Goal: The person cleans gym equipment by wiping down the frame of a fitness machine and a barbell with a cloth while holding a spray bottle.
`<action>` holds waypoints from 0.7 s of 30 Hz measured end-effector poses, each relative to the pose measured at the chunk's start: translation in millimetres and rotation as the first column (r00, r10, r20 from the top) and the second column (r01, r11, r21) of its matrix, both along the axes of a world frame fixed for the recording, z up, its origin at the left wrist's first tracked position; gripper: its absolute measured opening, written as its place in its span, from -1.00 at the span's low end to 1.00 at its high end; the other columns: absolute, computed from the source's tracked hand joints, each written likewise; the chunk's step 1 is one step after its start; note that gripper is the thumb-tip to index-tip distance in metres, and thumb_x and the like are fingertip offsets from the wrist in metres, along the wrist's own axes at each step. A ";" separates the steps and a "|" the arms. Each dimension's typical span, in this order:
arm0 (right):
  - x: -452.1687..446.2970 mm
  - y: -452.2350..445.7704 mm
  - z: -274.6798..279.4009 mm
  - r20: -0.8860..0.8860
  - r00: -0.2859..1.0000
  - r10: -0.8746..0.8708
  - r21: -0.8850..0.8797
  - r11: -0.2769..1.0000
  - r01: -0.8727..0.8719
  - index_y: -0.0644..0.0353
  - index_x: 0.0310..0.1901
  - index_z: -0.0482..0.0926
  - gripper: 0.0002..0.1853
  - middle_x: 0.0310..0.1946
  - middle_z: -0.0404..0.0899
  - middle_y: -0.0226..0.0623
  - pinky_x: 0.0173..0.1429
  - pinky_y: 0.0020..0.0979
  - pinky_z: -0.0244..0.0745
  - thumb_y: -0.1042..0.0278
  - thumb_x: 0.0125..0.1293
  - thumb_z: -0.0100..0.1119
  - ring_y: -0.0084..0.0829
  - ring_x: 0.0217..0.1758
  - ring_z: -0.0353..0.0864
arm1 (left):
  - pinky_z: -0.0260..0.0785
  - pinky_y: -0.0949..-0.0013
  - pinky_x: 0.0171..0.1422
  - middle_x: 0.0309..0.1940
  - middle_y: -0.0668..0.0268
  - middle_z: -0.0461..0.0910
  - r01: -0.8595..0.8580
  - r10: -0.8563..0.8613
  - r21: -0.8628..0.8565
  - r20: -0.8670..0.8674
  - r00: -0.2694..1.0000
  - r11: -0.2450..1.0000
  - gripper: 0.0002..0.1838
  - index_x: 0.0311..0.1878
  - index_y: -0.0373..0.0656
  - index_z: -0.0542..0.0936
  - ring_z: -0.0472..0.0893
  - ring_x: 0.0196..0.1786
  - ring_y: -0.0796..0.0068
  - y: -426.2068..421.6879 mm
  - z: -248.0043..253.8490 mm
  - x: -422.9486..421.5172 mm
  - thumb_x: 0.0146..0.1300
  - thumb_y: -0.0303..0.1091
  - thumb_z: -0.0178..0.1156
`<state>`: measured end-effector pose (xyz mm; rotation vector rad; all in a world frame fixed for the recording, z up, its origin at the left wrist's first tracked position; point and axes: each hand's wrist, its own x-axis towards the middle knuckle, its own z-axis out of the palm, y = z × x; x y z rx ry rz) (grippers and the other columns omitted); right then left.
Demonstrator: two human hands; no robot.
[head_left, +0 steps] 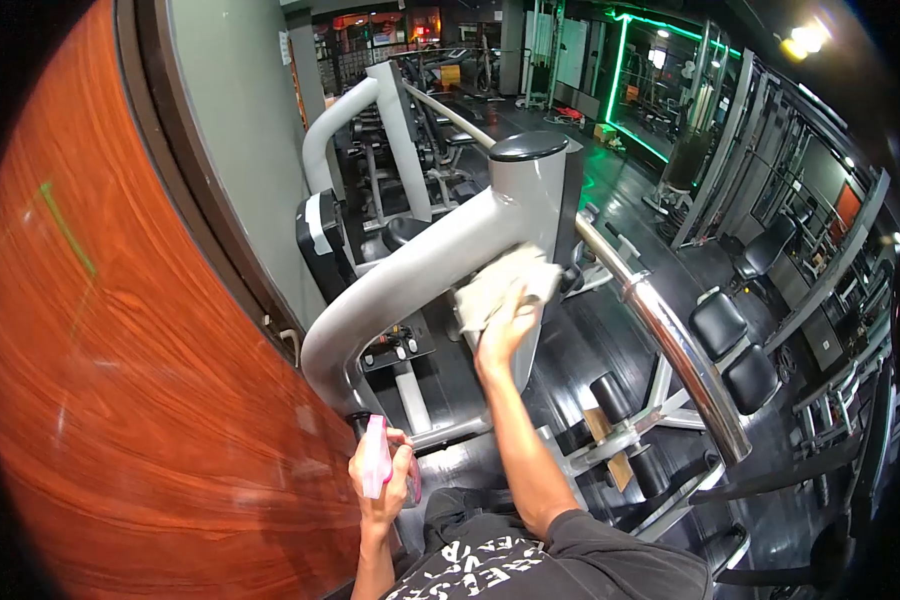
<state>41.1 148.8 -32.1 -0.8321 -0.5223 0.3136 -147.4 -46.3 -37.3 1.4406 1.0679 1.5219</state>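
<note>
My right hand (pixel 507 335) presses a pale cloth (pixel 508 284) against the grey frame of a gym machine (pixel 425 255), just below where the curved tube meets the upright post. The cloth is bunched and slightly blurred, and it covers part of the post. Lower down, my left hand (pixel 382 478) is wrapped round a spray bottle with a pink trigger head (pixel 376 457). The bottle's body is mostly hidden behind my fingers. It is held beside the lower end of the curved tube, near the wooden door.
A glossy wooden door (pixel 150 400) stands close on my left. A chrome bar (pixel 685 365) slants down on the right, above foam rollers (pixel 612 397). Padded seats (pixel 718 318) and more machines stand further right, with dumbbell racks behind the frame.
</note>
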 end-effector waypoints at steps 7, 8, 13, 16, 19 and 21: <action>44.1 37.4 86.1 0.897 0.239 -0.372 0.323 0.921 0.220 0.17 0.12 0.55 -0.54 0.40 0.26 0.05 0.55 0.04 -0.07 0.44 0.12 0.15 0.15 0.48 0.17 | 0.41 0.47 -0.37 -0.41 0.29 0.61 -0.090 0.092 0.028 -0.062 0.994 0.996 -0.84 -0.16 -0.31 0.53 0.56 -0.51 0.58 1.8 0.0 -3.3 0.22 -0.48 0.23; 42.2 40.9 85.7 0.915 0.196 -0.351 0.299 0.920 0.252 0.14 0.14 0.55 -0.54 0.39 0.27 0.04 0.56 0.09 -0.11 0.38 0.14 0.11 0.19 0.48 0.15 | 0.41 0.46 -0.37 -0.43 0.29 0.61 -0.090 0.092 0.027 -0.074 0.993 0.996 -0.84 -0.17 -0.31 0.53 0.56 -0.52 0.57 2.5 -0.1 -3.9 0.21 -0.49 0.24; -15.8 26.0 48.3 0.937 0.267 -0.227 0.196 0.971 0.139 0.11 0.07 0.61 -0.62 0.25 0.47 -0.01 0.52 0.08 0.03 0.32 0.21 0.07 0.04 0.37 0.37 | 0.40 0.48 -0.40 -0.47 0.30 0.61 -0.086 0.084 -0.040 -0.036 0.996 0.996 -0.86 -0.18 -0.29 0.54 0.56 -0.56 0.58 3.8 4.2 -6.9 0.21 -0.50 0.24; -49.5 7.1 26.0 0.990 -0.005 -0.138 0.138 0.988 -0.073 0.10 -0.11 0.63 -0.67 0.17 0.56 -0.27 0.45 -0.01 0.24 0.52 0.00 0.25 -0.19 0.32 0.46 | 0.41 0.53 -0.43 -0.32 0.22 0.58 -0.063 0.063 0.017 -0.042 0.997 0.998 -0.85 -0.11 -0.34 0.49 0.52 -0.52 0.65 8.0 -3.8 -10.3 0.29 -0.52 0.16; -29.7 8.2 36.8 0.986 0.134 -0.103 0.130 0.970 -0.206 0.16 -0.08 0.61 -0.61 0.06 0.61 -0.11 0.36 -0.07 0.39 0.57 -0.04 0.25 -0.10 0.20 0.57 | 0.41 0.53 -0.45 -0.32 0.22 0.58 -0.082 0.082 -0.014 -0.027 0.996 0.997 -0.87 -0.14 -0.35 0.50 0.52 -0.52 0.65 4.6 10.0 -8.0 0.30 -0.51 0.16; -7.1 10.3 29.6 0.917 0.381 -0.119 0.170 0.980 -0.101 0.20 -0.04 0.59 -0.61 -0.01 0.62 -0.06 0.34 -0.11 0.41 0.57 0.00 0.17 -0.02 0.15 0.58 | 0.40 0.53 -0.47 -0.35 0.22 0.58 -0.063 0.063 -0.062 0.003 0.998 0.996 -0.89 -0.17 -0.35 0.51 0.54 -0.53 0.64 1.8 18.3 -5.2 0.30 -0.50 0.17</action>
